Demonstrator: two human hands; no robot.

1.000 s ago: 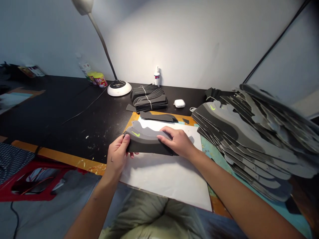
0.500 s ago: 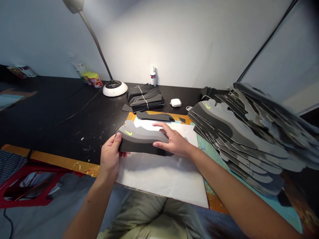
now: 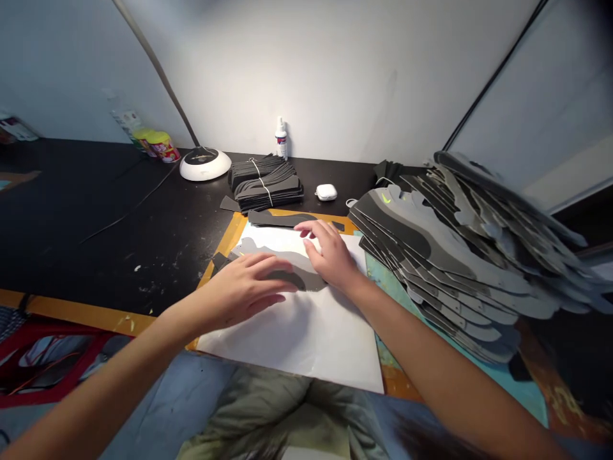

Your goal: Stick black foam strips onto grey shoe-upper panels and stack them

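Note:
A grey shoe upper panel (image 3: pixel 301 260) with darker bands lies flat on a white sheet (image 3: pixel 306 338). Over its left part rests my left hand (image 3: pixel 251 284), fingers stretched out, covering much of the panel. At the panel's right end is my right hand (image 3: pixel 330 255), thumb and fingers apart and slightly bent. Neither hand grips anything that I can see. Just beyond the panel, thin dark curved strips (image 3: pixel 272 219) lie at the sheet's far edge.
To the right leans a big fanned pile of similar panels (image 3: pixel 460 255). Behind the sheet are a tied bundle of dark strips (image 3: pixel 268 188), a white earbud case (image 3: pixel 326 192), a small bottle (image 3: pixel 281 139) and a lamp base (image 3: pixel 205 164). A red stool (image 3: pixel 48 364) stands lower left.
The panel has gone from being held up in my left hand to lying on the sheet. My left hand has released its edge and moved over it. The view has shifted slightly.

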